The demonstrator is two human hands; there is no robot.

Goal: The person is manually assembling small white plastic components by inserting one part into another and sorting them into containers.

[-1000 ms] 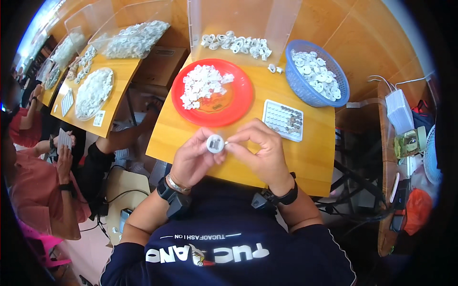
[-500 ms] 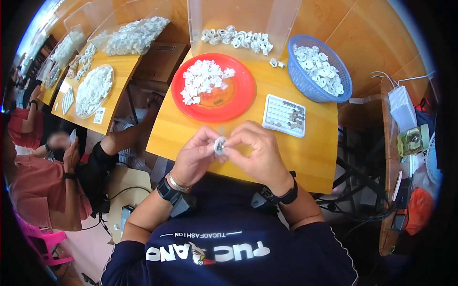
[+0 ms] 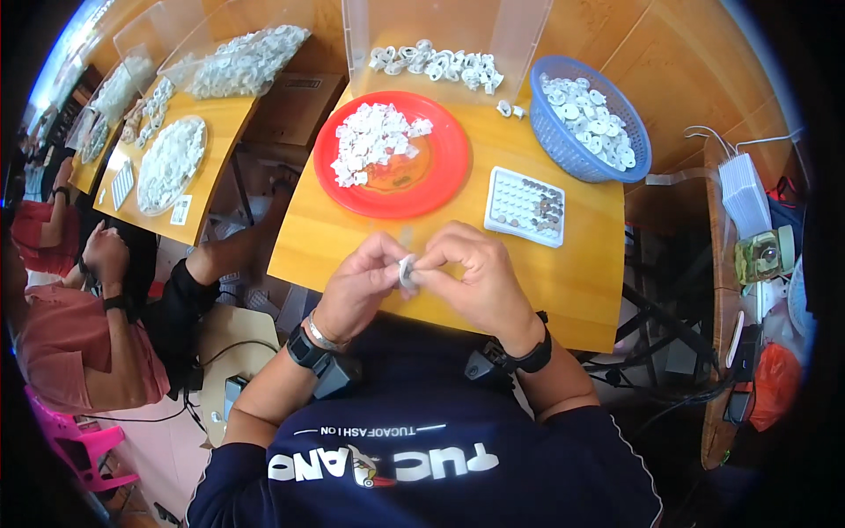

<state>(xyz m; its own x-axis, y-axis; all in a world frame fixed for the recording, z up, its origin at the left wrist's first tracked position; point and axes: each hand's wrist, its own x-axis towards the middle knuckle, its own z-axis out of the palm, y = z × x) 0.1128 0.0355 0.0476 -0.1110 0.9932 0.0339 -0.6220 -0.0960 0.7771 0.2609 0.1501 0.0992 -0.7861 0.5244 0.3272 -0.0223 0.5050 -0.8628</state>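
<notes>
My left hand (image 3: 363, 283) and my right hand (image 3: 468, 273) meet above the near edge of the wooden table (image 3: 581, 282). Between their fingertips they pinch a small white round part (image 3: 407, 270), seen edge-on and mostly covered by fingers. Beyond the hands sits a red plate (image 3: 422, 189) holding a heap of small white pieces (image 3: 374, 141). To its right lies a white tray (image 3: 525, 207) with rows of small pockets, some with tiny dark bits in them.
A blue basket (image 3: 572, 150) of white round parts stands at the back right. Several white parts (image 3: 436, 62) lie inside a clear box at the back. Another person (image 3: 97, 326) in a red top sits to the left by a second table (image 3: 211, 176).
The hands have closed in around the white part and turned it from face-up to edge-on. They sit slightly nearer the body than before.
</notes>
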